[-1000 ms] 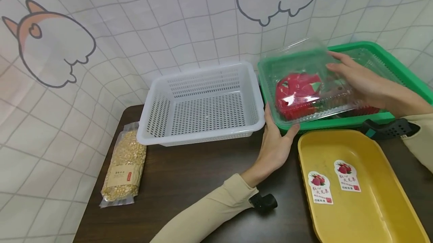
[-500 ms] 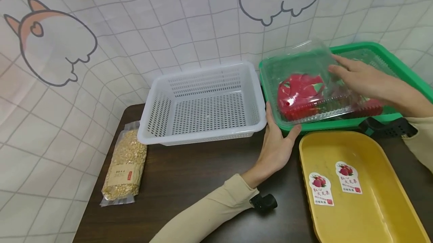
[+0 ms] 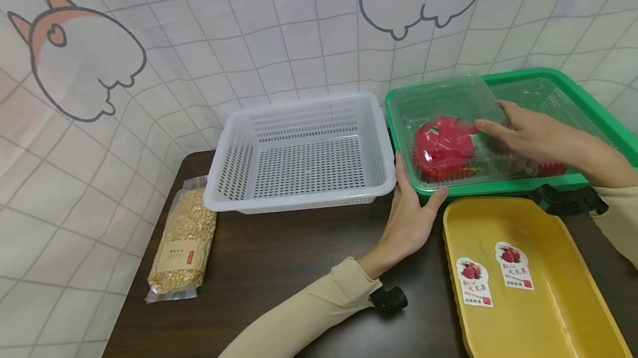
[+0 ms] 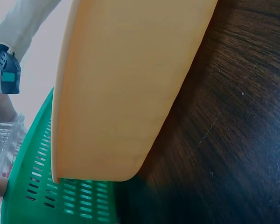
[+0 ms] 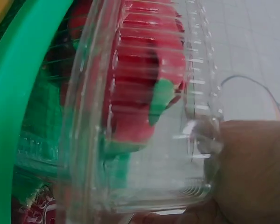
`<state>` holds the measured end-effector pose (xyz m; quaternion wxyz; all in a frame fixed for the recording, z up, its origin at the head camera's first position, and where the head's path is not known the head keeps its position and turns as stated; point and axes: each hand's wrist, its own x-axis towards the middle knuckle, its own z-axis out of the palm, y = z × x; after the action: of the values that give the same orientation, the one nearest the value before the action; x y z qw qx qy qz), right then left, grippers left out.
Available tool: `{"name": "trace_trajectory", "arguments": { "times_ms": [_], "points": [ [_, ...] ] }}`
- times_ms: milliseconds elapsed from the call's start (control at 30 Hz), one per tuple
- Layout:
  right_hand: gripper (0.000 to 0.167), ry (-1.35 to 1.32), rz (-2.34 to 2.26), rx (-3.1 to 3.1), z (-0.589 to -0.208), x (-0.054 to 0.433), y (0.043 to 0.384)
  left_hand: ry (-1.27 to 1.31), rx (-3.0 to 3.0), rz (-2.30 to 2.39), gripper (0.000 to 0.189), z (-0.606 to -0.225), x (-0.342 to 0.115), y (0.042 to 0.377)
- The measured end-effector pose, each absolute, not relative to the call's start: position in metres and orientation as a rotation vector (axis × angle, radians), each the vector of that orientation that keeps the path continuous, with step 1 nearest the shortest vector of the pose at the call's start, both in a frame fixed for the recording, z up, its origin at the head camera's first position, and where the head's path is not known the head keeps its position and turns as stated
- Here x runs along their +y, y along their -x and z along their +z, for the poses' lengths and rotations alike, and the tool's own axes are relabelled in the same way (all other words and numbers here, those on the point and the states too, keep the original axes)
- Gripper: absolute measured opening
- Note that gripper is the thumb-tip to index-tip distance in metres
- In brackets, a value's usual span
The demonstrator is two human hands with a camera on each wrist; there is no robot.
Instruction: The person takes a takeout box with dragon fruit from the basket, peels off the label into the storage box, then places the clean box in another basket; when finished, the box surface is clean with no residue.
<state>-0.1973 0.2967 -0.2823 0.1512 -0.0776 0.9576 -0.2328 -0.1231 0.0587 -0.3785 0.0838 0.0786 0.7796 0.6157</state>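
My right hand grips the right end of a clear plastic clamshell box, thumb on its top. Inside the box shows a red dragon fruit with green tips; in the right wrist view the fruit shows through the ribbed plastic. The box lies in the left part of a green basket. My left hand touches the basket's front left corner, fingers straight along its left side and thumb spread at the front rim. Its fingertips are partly hidden behind the white basket.
A white perforated basket stands left of the green one. In front right is a yellow tray with two dragon fruit stickers. A bag of corn kernels lies at the table's left edge. Another clear box sits in the green basket.
The clear box has come down from a tilted position to lie flatter in the green basket, my right hand moving down with it. My left hand keeps its place at the corner.
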Motion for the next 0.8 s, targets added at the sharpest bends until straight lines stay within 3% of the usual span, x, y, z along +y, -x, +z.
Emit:
{"name": "trace_trajectory", "arguments": {
  "times_ms": [800],
  "points": [
    [0.093, 0.282, -0.750, 2.716, -0.291, 0.305, 0.212, -0.269, 2.288, 1.843, 0.098, -0.382, 0.059, 0.128]
  ]
}}
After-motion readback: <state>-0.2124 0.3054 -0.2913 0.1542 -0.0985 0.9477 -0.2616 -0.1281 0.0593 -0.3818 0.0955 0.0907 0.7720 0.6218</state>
